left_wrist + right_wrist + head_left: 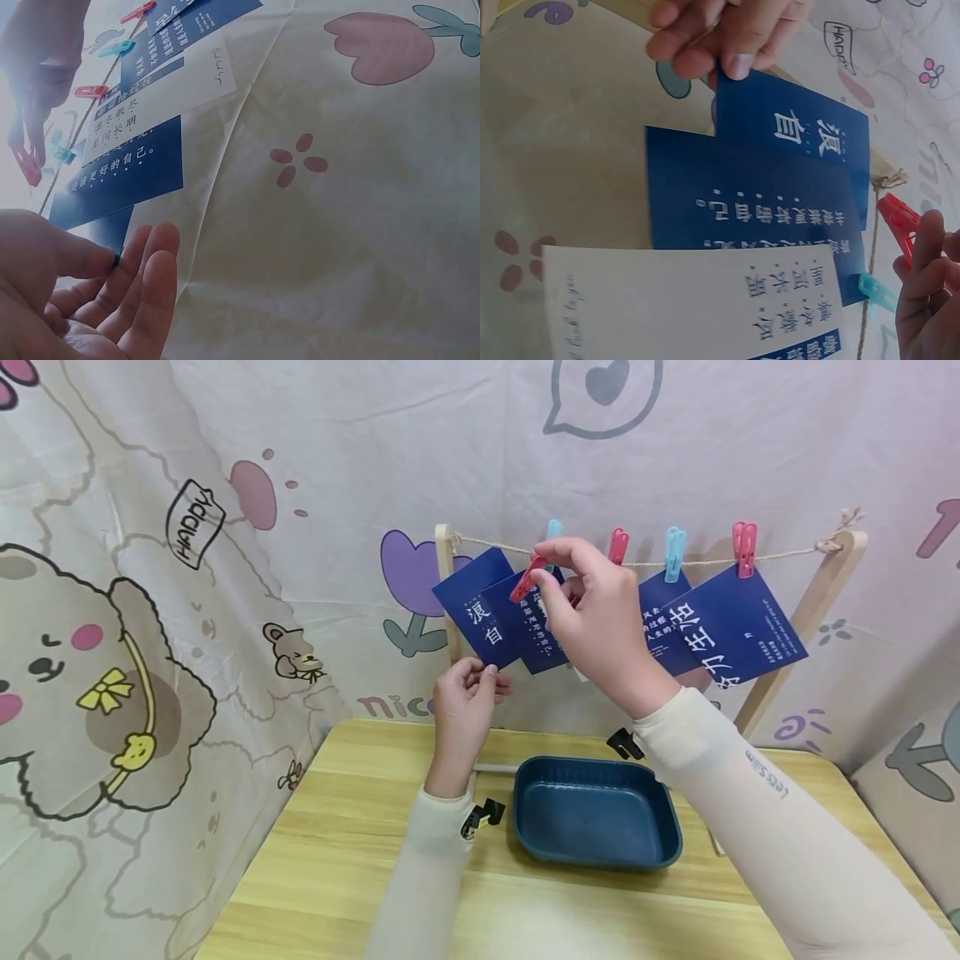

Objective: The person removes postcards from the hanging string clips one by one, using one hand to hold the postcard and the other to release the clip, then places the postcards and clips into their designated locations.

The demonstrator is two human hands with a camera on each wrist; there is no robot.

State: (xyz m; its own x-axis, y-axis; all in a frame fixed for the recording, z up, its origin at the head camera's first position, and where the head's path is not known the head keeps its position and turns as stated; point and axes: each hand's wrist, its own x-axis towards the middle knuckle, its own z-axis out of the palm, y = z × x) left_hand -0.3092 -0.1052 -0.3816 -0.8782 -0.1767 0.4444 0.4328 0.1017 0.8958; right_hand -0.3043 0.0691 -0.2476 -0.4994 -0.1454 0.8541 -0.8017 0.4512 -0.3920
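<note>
Between thumb and fingers my left hand [467,697] pinches the lower corner of a blue card [480,610] with white characters, at the left end of the rope. My right hand [600,614] holds a red clothespin [527,578] in front of the rope, over the neighbouring blue card [536,631]. In the right wrist view the red clothespin [900,221] is in the fingers, apart from the left card's top edge. A light blue clothespin [877,291] grips the neighbouring card at the rope. A white card [161,101] hangs beyond it.
A rope [708,562] runs between two wooden posts [810,610]. Red [745,550] and light blue clothespins [675,553] hold more blue cards [742,631] at the right. A dark blue tray [596,814] stands on the wooden table [337,860] below.
</note>
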